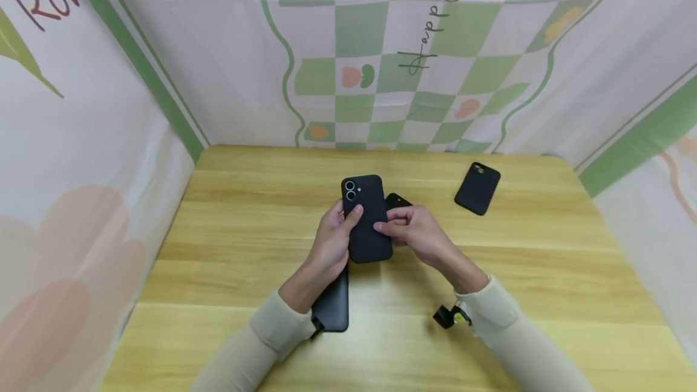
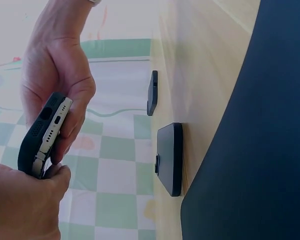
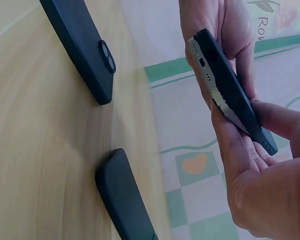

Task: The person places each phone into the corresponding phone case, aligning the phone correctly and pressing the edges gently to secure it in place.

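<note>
A phone with a pale bottom edge sits askew in a black case [image 1: 370, 238], held up over the table with the case's back and two camera rings toward the head view. My left hand [image 1: 332, 235] grips its left side, thumb across the back. On the right side, my right hand [image 1: 419, 231] pinches the lower edge between thumb and fingers. Seen from the left wrist, the phone's pale bottom edge [image 2: 54, 131] stands out from the case along one side. From the right wrist, a gap shows between that pale edge [image 3: 210, 75] and the case [image 3: 230, 80].
A black phone-shaped item [image 1: 333, 304] lies under my left forearm. Another [image 1: 396, 200] lies behind the right hand, partly hidden. A third black one [image 1: 477, 189], with a camera opening, lies at the back right. Patterned cloth walls [image 1: 381, 101] border the wooden table [image 1: 261, 198].
</note>
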Demonstrator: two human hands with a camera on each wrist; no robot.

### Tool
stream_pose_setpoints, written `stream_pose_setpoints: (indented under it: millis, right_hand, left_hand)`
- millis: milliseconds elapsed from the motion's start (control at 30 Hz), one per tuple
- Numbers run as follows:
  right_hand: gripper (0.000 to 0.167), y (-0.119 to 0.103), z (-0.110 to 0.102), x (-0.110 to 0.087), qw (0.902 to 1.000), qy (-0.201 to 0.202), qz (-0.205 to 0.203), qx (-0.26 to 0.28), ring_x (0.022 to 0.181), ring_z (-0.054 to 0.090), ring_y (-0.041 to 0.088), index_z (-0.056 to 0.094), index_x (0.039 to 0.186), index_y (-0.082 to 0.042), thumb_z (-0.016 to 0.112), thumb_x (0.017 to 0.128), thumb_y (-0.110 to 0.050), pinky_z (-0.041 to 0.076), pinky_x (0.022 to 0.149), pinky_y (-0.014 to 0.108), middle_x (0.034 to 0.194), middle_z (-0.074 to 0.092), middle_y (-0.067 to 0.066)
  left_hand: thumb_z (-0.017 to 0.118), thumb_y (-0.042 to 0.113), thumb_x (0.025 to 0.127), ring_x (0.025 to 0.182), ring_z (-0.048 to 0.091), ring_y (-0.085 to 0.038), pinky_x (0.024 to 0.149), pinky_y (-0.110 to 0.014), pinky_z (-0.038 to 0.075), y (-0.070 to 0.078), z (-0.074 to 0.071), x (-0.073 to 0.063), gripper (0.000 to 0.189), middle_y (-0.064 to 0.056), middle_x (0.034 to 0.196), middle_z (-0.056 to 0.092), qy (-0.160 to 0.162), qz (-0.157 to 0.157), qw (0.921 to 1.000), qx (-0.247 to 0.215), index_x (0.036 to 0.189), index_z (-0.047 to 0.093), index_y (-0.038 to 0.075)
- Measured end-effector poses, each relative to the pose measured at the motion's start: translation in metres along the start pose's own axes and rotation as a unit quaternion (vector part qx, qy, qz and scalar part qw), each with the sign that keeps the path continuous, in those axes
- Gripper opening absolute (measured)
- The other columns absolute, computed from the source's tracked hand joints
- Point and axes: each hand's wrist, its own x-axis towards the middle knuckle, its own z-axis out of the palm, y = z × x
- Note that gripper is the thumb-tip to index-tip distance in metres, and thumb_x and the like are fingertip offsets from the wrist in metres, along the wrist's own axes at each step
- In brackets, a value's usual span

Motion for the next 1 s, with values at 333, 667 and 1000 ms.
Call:
stream_pose_setpoints:
  millis: [333,667,1000]
  right_hand:
    - [0.008,0.0025,0.0010,-0.0013,1.0000,-0.004,0.006,-0.002,0.074,0.076,0.012,0.073,0.098,0.006,0.073,0.097,-0.001,0.065,0.071,0.028,0.082,0.079,0.002]
    - [0.008,0.0059,0.0019,-0.0045,0.9997,-0.014,0.013,-0.014,0.078,0.075,0.009,0.073,0.100,0.004,0.075,0.096,-0.003,0.063,0.070,0.025,0.084,0.080,0.001]
    - [0.011,0.0092,0.0015,-0.0084,0.9998,-0.008,0.003,-0.020,0.078,0.075,0.009,0.071,0.098,0.006,0.076,0.097,-0.004,0.064,0.071,0.026,0.084,0.080,0.003]
  left_hand:
    - [0.054,0.017,0.112,0.130,0.065,-0.026,0.108,-0.041,0.055,0.0002,-0.0005,0.0016,0.037,-0.015,0.143,0.065,0.000,-0.003,1.0000,-0.005,0.148,0.055,0.006]
    - [0.055,0.014,0.112,0.130,0.065,-0.027,0.107,-0.042,0.056,0.0025,-0.0009,0.0033,0.037,-0.017,0.142,0.066,0.005,0.008,0.9999,-0.008,0.147,0.055,0.005]
    - [0.055,0.013,0.112,0.126,0.067,-0.026,0.106,-0.041,0.056,0.0027,0.0000,0.0030,0.036,-0.019,0.141,0.066,0.007,0.005,0.9999,-0.009,0.146,0.057,0.003]
